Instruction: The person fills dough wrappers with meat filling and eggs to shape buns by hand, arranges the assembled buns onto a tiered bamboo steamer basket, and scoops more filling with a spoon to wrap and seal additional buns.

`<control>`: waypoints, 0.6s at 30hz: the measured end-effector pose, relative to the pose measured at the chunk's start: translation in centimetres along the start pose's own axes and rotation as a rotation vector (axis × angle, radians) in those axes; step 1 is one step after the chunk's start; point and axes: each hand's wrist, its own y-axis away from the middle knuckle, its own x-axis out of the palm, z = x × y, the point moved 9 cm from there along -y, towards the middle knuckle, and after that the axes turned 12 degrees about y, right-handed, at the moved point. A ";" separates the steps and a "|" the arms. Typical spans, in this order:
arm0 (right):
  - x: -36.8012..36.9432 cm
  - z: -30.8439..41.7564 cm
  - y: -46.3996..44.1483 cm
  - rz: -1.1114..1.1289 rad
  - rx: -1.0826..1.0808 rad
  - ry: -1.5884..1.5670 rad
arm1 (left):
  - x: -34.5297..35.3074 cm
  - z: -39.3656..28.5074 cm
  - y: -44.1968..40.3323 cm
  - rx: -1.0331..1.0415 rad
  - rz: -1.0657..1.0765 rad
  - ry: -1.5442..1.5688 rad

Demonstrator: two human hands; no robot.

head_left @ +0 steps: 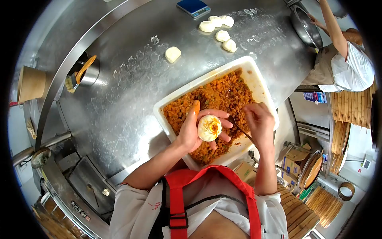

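My left hand (190,130) is closed around a round white bun (209,128), with the thumb up and the fingers behind it. The bun's top is gathered into a twist of pleats stained orange, and orange filling coats my thumb tip. To its right, my right hand (260,121) hovers over the tray's side with fingers curled in; whether they hold anything is hidden. A metal spoon (241,130) rests with its bowl in the orange-brown chopped filling (223,93), its handle running toward my right wrist. The filling lies in a white rectangular tray (260,81) below both hands.
Several pale dough pieces (206,26) sit at the back of the steel table (131,103), with one dough piece (172,54) nearer. A blue-topped scale (193,8) stands behind. At left is a metal pot (90,71). Another person (350,65) works at right beside a steel bowl (306,28).
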 end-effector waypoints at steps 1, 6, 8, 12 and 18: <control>-0.9 -0.4 0.1 0.015 0.124 -0.204 | 0.3 0.1 0.1 -0.001 -0.005 0.016; -4.4 5.5 0.6 0.156 -0.131 -0.431 | 2.4 0.4 0.1 -0.017 0.077 0.059; -5.0 7.9 1.2 0.159 -0.286 -0.361 | 2.9 0.7 0.1 0.037 0.100 0.108; -4.6 9.1 3.1 0.215 -0.359 -0.218 | 4.0 1.3 0.8 0.067 0.063 0.042; -6.6 8.4 7.2 0.044 -0.341 -0.322 | 4.4 4.5 1.8 0.148 0.006 -0.107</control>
